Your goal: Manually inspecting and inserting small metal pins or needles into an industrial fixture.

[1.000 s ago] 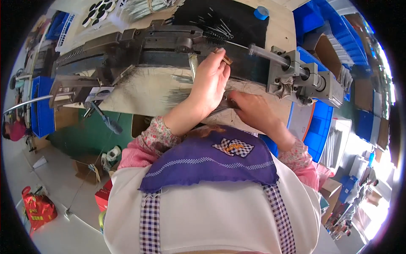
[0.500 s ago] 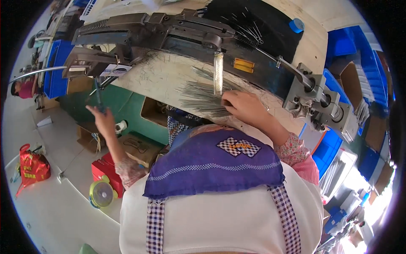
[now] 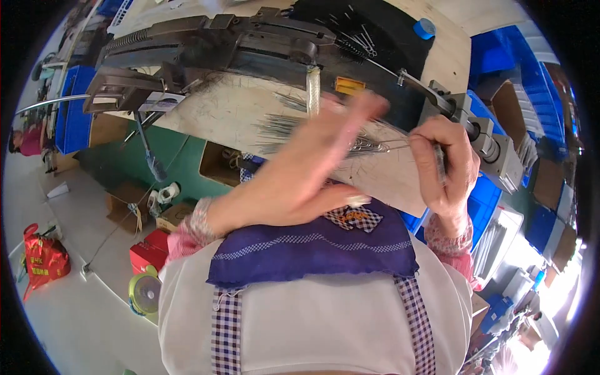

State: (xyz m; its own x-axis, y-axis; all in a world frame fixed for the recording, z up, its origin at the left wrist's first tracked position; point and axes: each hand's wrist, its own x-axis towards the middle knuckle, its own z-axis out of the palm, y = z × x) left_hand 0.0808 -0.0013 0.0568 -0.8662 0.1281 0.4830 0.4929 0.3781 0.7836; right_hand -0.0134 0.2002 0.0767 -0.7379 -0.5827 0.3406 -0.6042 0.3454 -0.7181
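Note:
My left hand [image 3: 306,169] reaches across the bench with its fingers stretched out and its thumb apart. Its fingertips are smeared by motion, and nothing shows in its grip. Beneath and beside it lies a bundle of thin straight metal wires [image 3: 275,130], partly covered by the hand. Several wires with looped ends [image 3: 370,146] lie between my two hands. On the right, my right hand [image 3: 447,162] is closed, thumb against curled fingers, with a thin wire [image 3: 398,148] running to its fingertips. A long dark metal machine [image 3: 250,53] stands just beyond my hands.
A lever with a dark grip [image 3: 156,170] hangs at the machine's left end. A shaft with clamp blocks [image 3: 484,140] stands at the right. A yellow block [image 3: 349,85] sits on the machine; a blue tape roll [image 3: 424,29] lies behind. Blue bins [image 3: 490,53] stand at right.
My left hand has come from near the lever grip at the left to over the wires. My right hand has moved right, off the wire pile, with a wire at its fingertips.

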